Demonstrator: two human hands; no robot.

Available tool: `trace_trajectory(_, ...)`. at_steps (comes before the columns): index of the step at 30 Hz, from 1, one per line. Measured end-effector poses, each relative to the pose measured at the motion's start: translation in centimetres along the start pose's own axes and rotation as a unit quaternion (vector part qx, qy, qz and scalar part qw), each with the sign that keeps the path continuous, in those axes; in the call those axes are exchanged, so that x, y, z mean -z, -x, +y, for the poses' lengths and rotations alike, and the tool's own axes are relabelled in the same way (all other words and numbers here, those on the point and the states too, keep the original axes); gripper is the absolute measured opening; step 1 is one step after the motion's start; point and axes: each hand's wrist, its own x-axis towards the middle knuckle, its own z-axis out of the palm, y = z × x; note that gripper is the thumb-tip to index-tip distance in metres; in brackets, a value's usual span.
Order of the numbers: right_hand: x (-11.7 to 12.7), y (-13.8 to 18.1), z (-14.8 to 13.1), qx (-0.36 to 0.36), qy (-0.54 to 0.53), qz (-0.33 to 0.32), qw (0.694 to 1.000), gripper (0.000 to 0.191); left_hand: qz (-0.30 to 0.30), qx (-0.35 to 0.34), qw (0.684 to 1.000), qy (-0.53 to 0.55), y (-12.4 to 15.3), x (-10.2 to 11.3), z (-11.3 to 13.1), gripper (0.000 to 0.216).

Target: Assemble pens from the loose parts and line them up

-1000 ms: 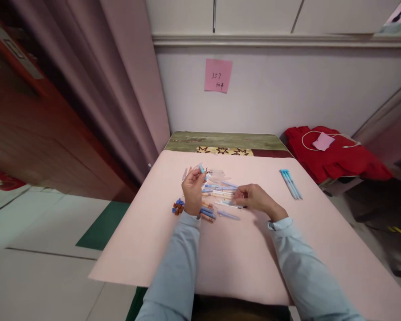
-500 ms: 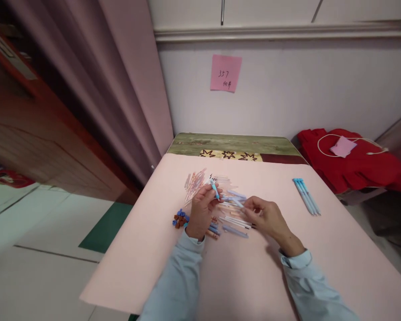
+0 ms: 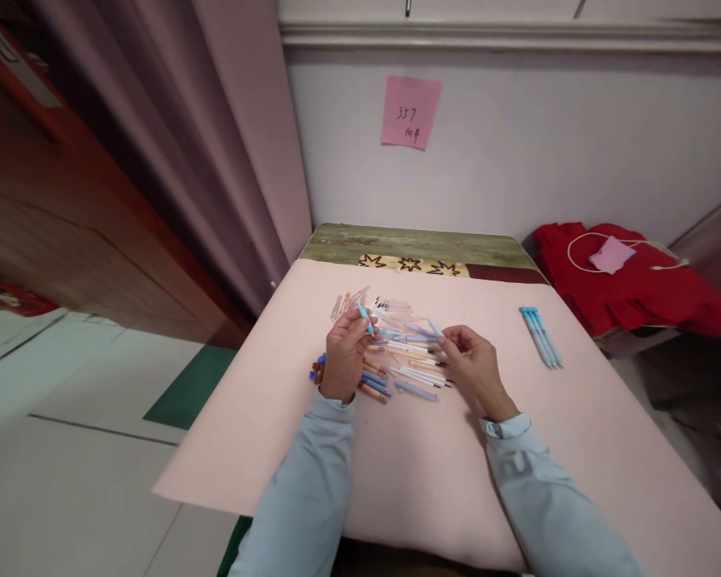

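Note:
A pile of loose pen parts (image 3: 405,361) in blue, orange and white lies in the middle of a pink table cover (image 3: 433,457). My left hand (image 3: 344,357) is closed round a light blue pen piece (image 3: 364,315), held up above the pile's left side. My right hand (image 3: 472,365) pinches another light blue pen piece (image 3: 434,326) over the pile's right side. A small cluster of blue and brown caps (image 3: 317,371) sits just left of my left wrist.
Three finished blue pens (image 3: 539,336) lie side by side at the right of the cover. A red cloth with a white cable (image 3: 628,276) sits on a seat to the right. A pink note (image 3: 410,112) hangs on the wall; a curtain falls at left.
My right hand has lifted a light blue piece out of the pile. My left hand keeps its piece raised. The camera has shifted slightly.

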Motion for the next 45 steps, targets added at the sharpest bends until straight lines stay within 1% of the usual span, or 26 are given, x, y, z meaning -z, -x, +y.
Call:
trace_trajectory(3,0.5,0.1,-0.7,0.009,-0.003,-0.035,0.999,0.031,-0.005,-0.015,1.0,-0.002,0.4,-0.1,-0.1,0.027)
trace_trajectory(4,0.7,0.1,-1.0,0.023,0.012,-0.048,0.998,0.027,-0.01,-0.015,1.0,-0.003,0.6,-0.2,-0.1,0.027)
trace_trajectory(6,1.0,0.4,-1.8,0.063,0.075,-0.075,0.992,0.019,-0.017,-0.011,1.0,-0.009,1.0,-0.5,-0.2,0.027)
trace_trajectory(8,1.1,0.8,-2.7,0.094,0.16,-0.121,0.975,0.014,-0.02,-0.005,1.0,-0.017,1.3,-0.7,-0.3,0.028)
trace_trajectory(10,1.1,1.1,-3.3,0.109,0.241,-0.171,0.949,0.012,-0.02,-0.005,0.999,-0.024,1.5,-0.8,-0.5,0.029)
trace_trajectory(11,1.0,1.2,-3.5,0.111,0.28,-0.184,0.936,0.011,-0.022,-0.007,0.999,-0.026,1.6,-0.8,-0.6,0.031)
trace_trajectory(14,0.8,1.2,-3.6,0.111,0.389,-0.186,0.895,0.01,-0.03,-0.015,0.999,-0.026,1.5,-0.7,-0.8,0.037)
trace_trajectory(17,1.0,1.1,-3.5,0.097,0.453,-0.211,0.861,0.011,-0.035,0.0,0.999,-0.012,1.4,-0.7,-0.8,0.037)
trace_trajectory(20,1.1,1.0,-3.7,0.084,0.481,-0.233,0.841,0.013,-0.032,0.025,0.999,0.015,1.3,-0.9,-0.9,0.03)
trace_trajectory(23,0.9,1.0,-3.9,0.078,0.499,-0.242,0.828,0.015,-0.022,0.021,0.999,0.041,1.2,-1.2,-1.0,0.019)
trace_trajectory(25,0.7,1.1,-3.9,0.073,0.501,-0.248,0.826,0.016,-0.025,0.014,0.998,0.05,1.2,-1.4,-1.1,0.013)
trace_trajectory(27,0.6,1.1,-3.9,0.066,0.5,-0.25,0.826,0.018,-0.038,0.009,0.998,0.044,1.4,-1.6,-1.1,0.009)
trace_trajectory(30,0.6,1.2,-3.9,0.065,0.495,-0.246,0.831,0.016,-0.056,0.011,0.998,0.003,1.9,-1.9,-1.2,0.01)
trace_trajectory(32,0.8,1.3,-4.0,0.068,0.477,-0.234,0.845,0.013,-0.052,0.026,0.998,-0.041,2.3,-1.9,-1.3,0.015)
trace_trajectory(34,1.0,1.3,-4.0,0.063,0.434,-0.211,0.874,0.013,-0.046,0.047,0.994,-0.083,2.6,-2.0,-1.4,0.021)
trace_trajectory(36,1.1,1.3,-4.0,0.041,0.348,-0.18,0.919,0.016,-0.049,0.06,0.991,-0.107,2.9,-2.2,-1.5,0.026)
trace_trajectory(38,1.0,1.4,-4.0,0.008,0.219,-0.154,0.964,0.022,-0.064,0.064,0.989,-0.118,3.2,-2.5,-1.5,0.029)
trace_trajectory(39,0.8,1.5,-4.1,-0.009,0.152,-0.148,0.977,0.026,-0.071,0.066,0.988,-0.122,3.3,-2.7,-1.5,0.031)
trace_trajectory(40,0.6,1.5,-4.1,-0.024,0.092,-0.147,0.985,0.03,-0.079,0.07,0.986,-0.126,3.4,-2.9,-1.5,0.032)
trace_trajectory(42,0.1,1.7,-4.2,-0.043,0.015,-0.156,0.987,0.035,-0.09,0.08,0.983,-0.138,3.6,-3.3,-1.4,0.032)
trace_trajectory(45,-0.6,1.8,-4.1,-0.047,-0.02,-0.168,0.985,0.037,-0.098,0.079,0.977,-0.172,3.8,-3.6,-1.3,0.033)
